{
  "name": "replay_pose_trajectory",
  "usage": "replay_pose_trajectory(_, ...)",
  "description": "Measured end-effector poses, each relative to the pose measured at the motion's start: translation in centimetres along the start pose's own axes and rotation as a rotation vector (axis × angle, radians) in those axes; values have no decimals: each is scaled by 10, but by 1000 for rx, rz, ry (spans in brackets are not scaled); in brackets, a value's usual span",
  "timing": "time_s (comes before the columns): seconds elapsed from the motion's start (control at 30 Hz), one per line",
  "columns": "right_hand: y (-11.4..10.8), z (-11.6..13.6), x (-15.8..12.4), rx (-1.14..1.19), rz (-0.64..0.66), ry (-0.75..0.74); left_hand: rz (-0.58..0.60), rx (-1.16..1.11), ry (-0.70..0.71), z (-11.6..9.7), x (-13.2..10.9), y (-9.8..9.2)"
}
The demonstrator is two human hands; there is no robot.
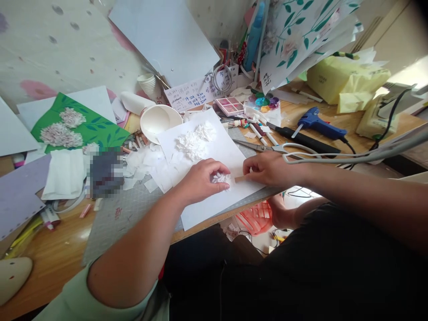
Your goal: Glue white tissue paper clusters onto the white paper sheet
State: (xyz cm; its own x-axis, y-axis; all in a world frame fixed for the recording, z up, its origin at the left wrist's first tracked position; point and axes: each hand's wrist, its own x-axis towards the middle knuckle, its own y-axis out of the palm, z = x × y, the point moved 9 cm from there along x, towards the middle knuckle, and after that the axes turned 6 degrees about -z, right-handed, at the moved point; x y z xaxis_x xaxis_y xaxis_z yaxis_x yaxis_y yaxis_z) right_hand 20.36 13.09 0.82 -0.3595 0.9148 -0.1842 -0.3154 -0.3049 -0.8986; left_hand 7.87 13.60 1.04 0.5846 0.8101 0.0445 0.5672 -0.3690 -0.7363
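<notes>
My left hand [199, 179] is curled over a small crumpled white tissue flower [221, 179] and presses it onto a white sheet of paper [214, 200] on the desk. My right hand [264, 168] pinches a short tan stick [240, 178] whose tip points at that tissue piece. Farther up the same sheet sits a cluster of white tissue flowers [195, 141]. Both hands are closed around what they hold.
Scissors [267, 147] and a blue glue gun [317, 125] lie right of the sheet. A white paper cup [157, 121] lies tipped behind it. A green card with tissue flowers [75, 127] is at left, a grey cutting mat [113, 223] beneath, and a paint palette [265, 101] behind.
</notes>
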Motion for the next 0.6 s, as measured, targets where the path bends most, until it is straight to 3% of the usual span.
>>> replay_pose_trajectory(0.27,-5,7,-7,83,-40,-37,4,25,32,-8,-1,2)
replay_pose_trajectory(0.6,3,10,-3,-6,-131,-94,19,86,57,-7,1,5)
